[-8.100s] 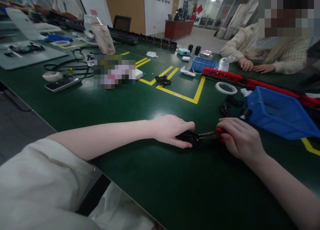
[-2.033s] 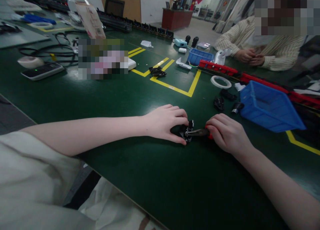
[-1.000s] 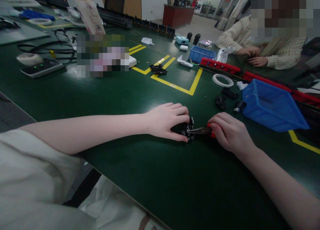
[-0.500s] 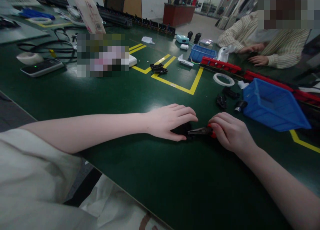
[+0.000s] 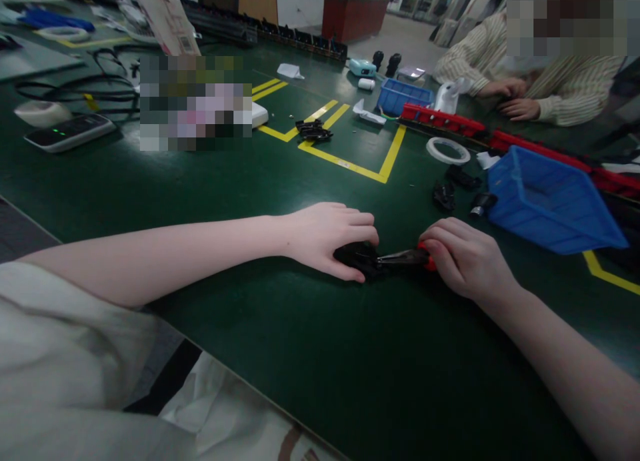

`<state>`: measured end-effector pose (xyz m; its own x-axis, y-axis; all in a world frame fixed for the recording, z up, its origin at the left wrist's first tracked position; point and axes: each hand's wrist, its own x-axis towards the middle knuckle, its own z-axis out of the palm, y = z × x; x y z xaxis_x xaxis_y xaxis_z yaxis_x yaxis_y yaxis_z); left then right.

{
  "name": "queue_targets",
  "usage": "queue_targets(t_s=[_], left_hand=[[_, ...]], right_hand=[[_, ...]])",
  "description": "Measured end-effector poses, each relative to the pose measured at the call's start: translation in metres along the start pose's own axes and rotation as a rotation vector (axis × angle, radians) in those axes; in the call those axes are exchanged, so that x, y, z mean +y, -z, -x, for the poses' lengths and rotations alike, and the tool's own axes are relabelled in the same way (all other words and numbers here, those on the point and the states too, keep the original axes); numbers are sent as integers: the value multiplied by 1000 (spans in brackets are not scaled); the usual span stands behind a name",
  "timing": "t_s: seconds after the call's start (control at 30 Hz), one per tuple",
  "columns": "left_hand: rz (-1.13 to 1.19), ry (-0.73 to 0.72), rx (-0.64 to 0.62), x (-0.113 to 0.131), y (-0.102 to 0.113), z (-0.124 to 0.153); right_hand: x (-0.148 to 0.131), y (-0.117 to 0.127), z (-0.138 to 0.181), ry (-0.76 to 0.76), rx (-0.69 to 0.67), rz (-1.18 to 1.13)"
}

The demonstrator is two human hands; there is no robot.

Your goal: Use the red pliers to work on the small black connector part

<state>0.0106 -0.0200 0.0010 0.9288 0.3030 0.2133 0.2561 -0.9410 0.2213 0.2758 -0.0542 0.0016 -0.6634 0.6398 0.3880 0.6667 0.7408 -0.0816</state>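
My left hand (image 5: 336, 237) is wrapped round a small black part (image 5: 359, 255) on the green table, thumb on the near side and fingers on the far side. In my right hand (image 5: 465, 257) are long-nose pliers (image 5: 404, 257) with red handles, mostly covered by my fingers. Their narrow metal jaws point left and meet the right end of the black part. Whether the jaws grip it or only touch it, I cannot tell.
A blue bin (image 5: 555, 201) stands at the right, with several black pieces (image 5: 444, 195) and a white tape roll (image 5: 448, 151) beside it. More black pieces (image 5: 314, 130) lie by yellow tape lines. Across the table sits a person in a striped sleeve (image 5: 470, 54).
My left hand has closed in on the black part, its fingers curling more and shifting slightly left. The pliers stay at the part's right end. The camera view has shifted a little.
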Motion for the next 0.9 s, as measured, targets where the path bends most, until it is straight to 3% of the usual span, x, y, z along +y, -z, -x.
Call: queue_targets(t_s=[0.23,0.57,0.9], left_hand=[[75,43,-40,-7,4,0],[-97,-47,-69,-5,2,-3],[-115,-74,-67,-6,1,-2]], right_hand=[[1,0,2,-10,26,-28],[-1,-1,-1,-25,6,-5],[-1,-1,0,2,28,10]])
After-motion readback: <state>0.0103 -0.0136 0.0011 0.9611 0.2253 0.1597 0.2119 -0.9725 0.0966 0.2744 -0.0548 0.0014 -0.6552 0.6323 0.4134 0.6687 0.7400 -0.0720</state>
